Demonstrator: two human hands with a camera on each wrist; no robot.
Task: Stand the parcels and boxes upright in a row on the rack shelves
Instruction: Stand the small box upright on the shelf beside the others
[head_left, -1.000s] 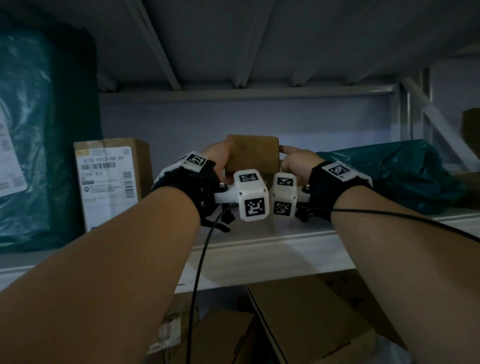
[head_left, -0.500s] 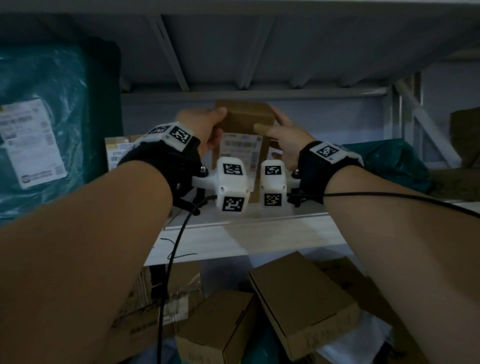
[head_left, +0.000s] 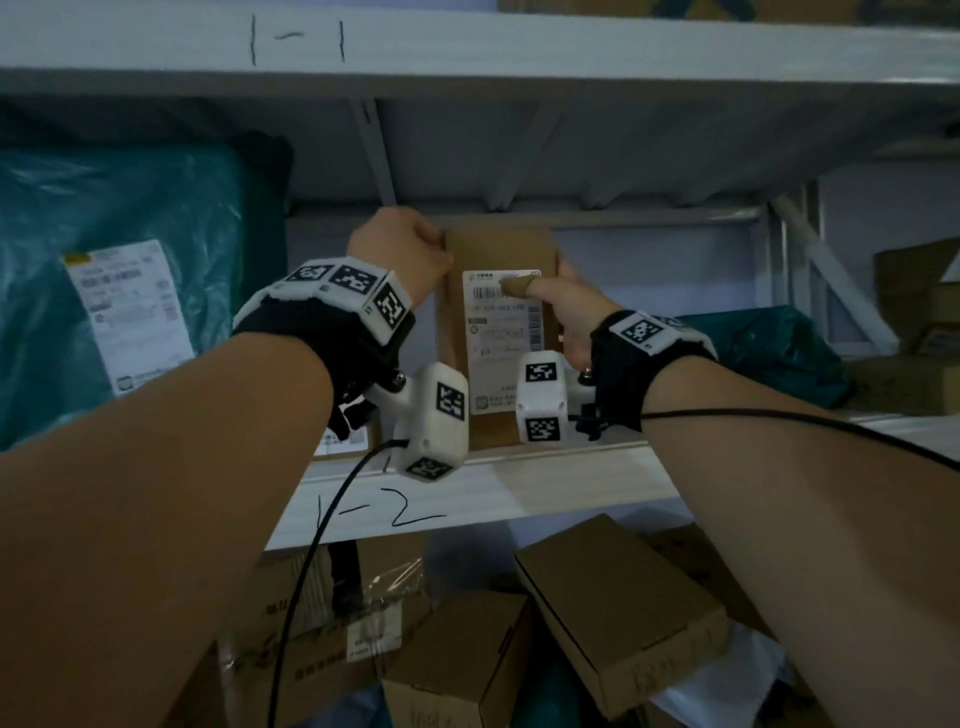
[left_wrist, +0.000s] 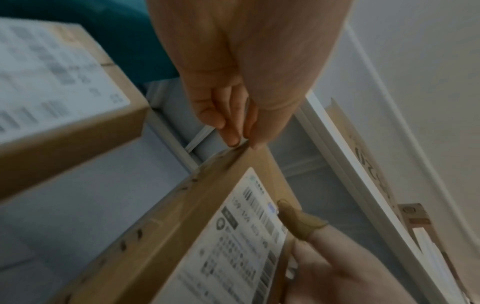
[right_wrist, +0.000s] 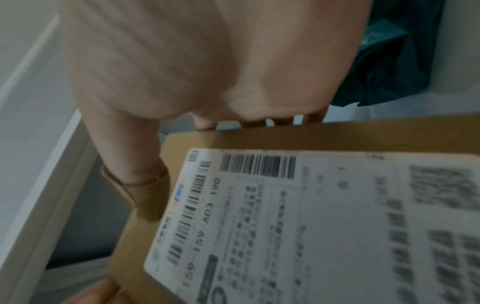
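Step in hand: standing the cardboard box (head_left: 498, 332) on end on the shelf (head_left: 467, 493) marked 1-2, frame centre, label facing out. Left hand (head_left: 400, 254) pinches its upper left corner; right hand (head_left: 566, 312) clamps the right edge, covered thumb on the label. Forearms reach up and forward, wrists close together. Next, probably: square it beside the labelled box (left_wrist: 59, 86) at left, then let go.

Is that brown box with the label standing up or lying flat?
Standing up. The brown box rests on its narrow end on the shelf, label facing out, with both hands holding its sides.
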